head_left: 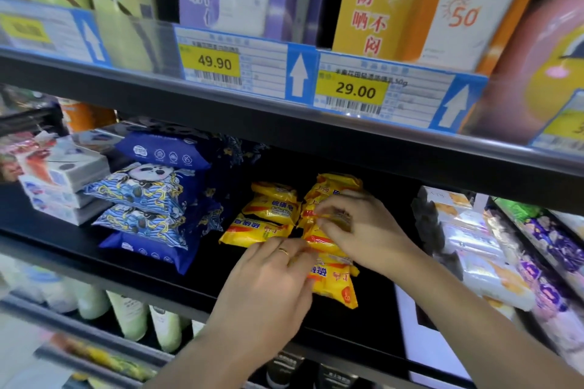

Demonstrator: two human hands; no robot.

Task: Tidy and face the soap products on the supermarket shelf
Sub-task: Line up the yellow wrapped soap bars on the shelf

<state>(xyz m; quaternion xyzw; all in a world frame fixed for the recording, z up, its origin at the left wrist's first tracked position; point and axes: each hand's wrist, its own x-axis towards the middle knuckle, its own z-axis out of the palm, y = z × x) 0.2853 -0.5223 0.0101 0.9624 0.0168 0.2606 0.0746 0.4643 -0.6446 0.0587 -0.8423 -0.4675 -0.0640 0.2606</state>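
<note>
Your two hands are both on the yellow soap packets (319,230), which sit on the black shelf (158,271) just right of the blue panda-print packs (148,208), the landmark for everything here. Your left hand (268,290) reaches in from below, a ring on one finger, and its curled fingertips pinch the edge of the nearest packet (336,286), which lies at the shelf's front lip, further right of the blue packs than the others. Your right hand (360,227) comes in from the right and its fingers curl around a packet in the taller right-hand pile of soap. A shorter pile of three packets (268,218) stands between that pile and the blue packs, almost touching them.

Left of the blue packs lie white boxed bars (63,186), stacked. Above them, the upper shelf edge carries price tags reading 49.90 (215,62) and 29.00 (355,91). Far right of the blue packs are pale wrapped packs (474,230).
</note>
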